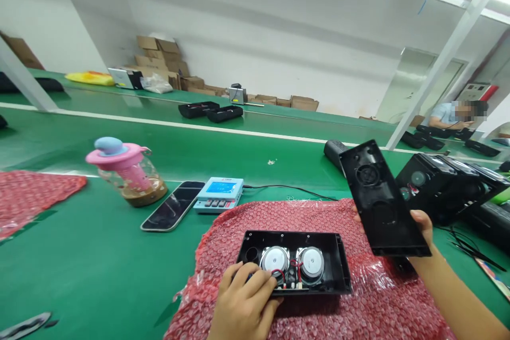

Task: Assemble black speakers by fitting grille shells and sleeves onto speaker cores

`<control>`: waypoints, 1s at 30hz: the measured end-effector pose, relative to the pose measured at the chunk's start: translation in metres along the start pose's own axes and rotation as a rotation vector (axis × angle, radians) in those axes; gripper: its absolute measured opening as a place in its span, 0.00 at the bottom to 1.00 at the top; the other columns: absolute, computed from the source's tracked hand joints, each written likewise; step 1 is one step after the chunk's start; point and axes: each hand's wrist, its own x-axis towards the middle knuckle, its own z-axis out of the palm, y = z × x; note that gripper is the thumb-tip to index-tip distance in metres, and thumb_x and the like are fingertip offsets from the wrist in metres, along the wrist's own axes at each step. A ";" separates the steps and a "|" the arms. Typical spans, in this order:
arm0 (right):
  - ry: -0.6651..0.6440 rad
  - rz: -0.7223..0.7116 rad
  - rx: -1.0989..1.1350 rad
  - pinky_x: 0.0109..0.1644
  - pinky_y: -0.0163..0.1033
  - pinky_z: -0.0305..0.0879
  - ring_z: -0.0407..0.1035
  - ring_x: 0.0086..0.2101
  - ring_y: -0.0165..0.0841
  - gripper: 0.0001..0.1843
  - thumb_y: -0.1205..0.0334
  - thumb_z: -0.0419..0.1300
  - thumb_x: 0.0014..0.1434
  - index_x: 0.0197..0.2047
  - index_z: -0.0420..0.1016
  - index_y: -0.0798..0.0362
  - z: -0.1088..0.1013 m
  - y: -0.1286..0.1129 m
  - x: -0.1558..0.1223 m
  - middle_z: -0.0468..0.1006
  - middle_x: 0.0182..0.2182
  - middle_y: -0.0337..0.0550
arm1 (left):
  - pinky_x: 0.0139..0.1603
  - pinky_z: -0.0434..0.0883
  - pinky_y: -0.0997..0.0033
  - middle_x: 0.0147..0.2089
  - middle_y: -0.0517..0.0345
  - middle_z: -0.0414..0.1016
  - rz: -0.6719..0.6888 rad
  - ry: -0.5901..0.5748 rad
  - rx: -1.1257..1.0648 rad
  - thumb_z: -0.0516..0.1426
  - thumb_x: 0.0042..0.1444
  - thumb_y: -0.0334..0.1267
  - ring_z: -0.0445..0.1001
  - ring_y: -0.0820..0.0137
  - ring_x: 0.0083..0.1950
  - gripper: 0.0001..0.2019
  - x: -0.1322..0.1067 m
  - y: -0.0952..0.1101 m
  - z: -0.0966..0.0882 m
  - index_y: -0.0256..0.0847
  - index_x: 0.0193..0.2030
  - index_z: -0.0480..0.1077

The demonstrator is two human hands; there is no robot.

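In the head view, the shell, an open black plastic tray with two round silver drivers side by side and thin red and black wires between them, lies flat on red bubble wrap at about 6 o'clock in front of the person. It probably has some weight from the driver magnets. The plastic walls look stiff, but the wires and cones look delicate, so the long outer rims seem the safest place to hold it. The left hand comes in from 6 o'clock with bent fingers, its tips resting inside the shell beside the left driver. I cannot tell whether they pinch a wire or only press down. The panel, a flat black cover with a round grille near its top, is held up tilted at 2 o'clock from the shell and clear of the wrap. It looks light, rigid and smooth, and is best held by its edges. The right hand clasps its lower right edge, thumb on the front and fingers hidden behind. At 10 o'clock from the shell, a phone, a small blue tester and a pink bottle sit on the green table.
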 end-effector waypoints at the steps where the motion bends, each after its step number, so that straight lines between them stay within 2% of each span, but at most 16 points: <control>1: -0.003 0.026 0.125 0.54 0.54 0.63 0.67 0.52 0.50 0.51 0.30 0.29 0.47 0.58 0.60 0.60 0.012 0.001 0.006 0.71 0.52 0.59 | 0.49 0.58 0.59 0.30 0.63 0.76 -0.008 -0.001 0.003 0.54 0.54 0.34 0.68 0.65 0.38 0.06 -0.001 0.000 0.000 0.47 0.32 0.73; 3: -0.089 0.077 0.470 0.56 0.55 0.61 0.66 0.53 0.50 0.49 0.30 0.35 0.46 0.56 0.63 0.59 0.035 0.003 0.018 0.71 0.52 0.57 | 0.49 0.59 0.60 0.30 0.63 0.76 0.004 -0.003 0.026 0.57 0.52 0.35 0.68 0.65 0.38 0.04 -0.002 -0.001 -0.001 0.47 0.32 0.73; 6: -0.312 0.117 0.776 0.56 0.55 0.61 0.66 0.53 0.49 0.43 0.34 0.42 0.44 0.54 0.64 0.56 0.067 0.005 0.029 0.72 0.52 0.54 | 0.49 0.59 0.61 0.31 0.63 0.76 0.055 -0.019 0.064 0.59 0.50 0.37 0.69 0.66 0.37 0.02 -0.002 -0.004 -0.003 0.46 0.31 0.73; 10: -0.594 0.160 0.948 0.57 0.54 0.59 0.68 0.50 0.47 0.44 0.34 0.47 0.42 0.54 0.64 0.58 0.088 0.016 0.034 0.73 0.50 0.56 | 0.48 0.59 0.62 0.31 0.65 0.77 0.064 -0.019 0.087 0.60 0.50 0.38 0.70 0.68 0.37 0.01 -0.002 -0.007 -0.004 0.46 0.31 0.73; 12: -0.738 0.191 0.974 0.58 0.54 0.58 0.68 0.49 0.47 0.49 0.33 0.50 0.39 0.56 0.61 0.61 0.090 0.024 0.036 0.72 0.50 0.58 | 0.48 0.59 0.62 0.31 0.67 0.77 0.057 -0.034 0.103 0.60 0.51 0.39 0.71 0.68 0.37 0.02 -0.002 -0.007 -0.004 0.48 0.32 0.73; 14: -0.829 0.203 1.021 0.58 0.54 0.57 0.68 0.48 0.46 0.52 0.33 0.52 0.37 0.58 0.59 0.62 0.087 0.032 0.039 0.71 0.51 0.59 | 0.48 0.60 0.62 0.31 0.68 0.78 0.048 -0.058 0.110 0.60 0.51 0.41 0.71 0.68 0.37 0.02 -0.002 -0.007 -0.005 0.49 0.33 0.74; 21: -0.918 0.223 1.147 0.55 0.49 0.60 0.70 0.46 0.44 0.52 0.34 0.56 0.35 0.56 0.61 0.65 0.083 0.039 0.042 0.73 0.48 0.59 | 0.48 0.59 0.60 0.30 0.65 0.78 0.013 -0.080 0.089 0.59 0.55 0.45 0.70 0.66 0.36 0.07 -0.001 -0.007 -0.006 0.48 0.31 0.75; 25: -0.875 0.198 1.179 0.55 0.49 0.59 0.70 0.44 0.41 0.49 0.35 0.55 0.37 0.55 0.61 0.63 0.086 0.031 0.038 0.73 0.46 0.56 | 0.47 0.59 0.59 0.29 0.63 0.78 0.004 -0.097 0.088 0.57 0.57 0.47 0.70 0.65 0.37 0.10 0.001 -0.004 -0.007 0.47 0.31 0.75; 30: -0.808 0.212 1.194 0.57 0.53 0.55 0.69 0.44 0.43 0.49 0.36 0.55 0.38 0.57 0.58 0.62 0.087 0.029 0.038 0.72 0.48 0.56 | 0.47 0.59 0.60 0.29 0.62 0.77 0.014 -0.125 0.098 0.57 0.57 0.44 0.69 0.66 0.37 0.08 0.004 -0.001 -0.009 0.46 0.32 0.75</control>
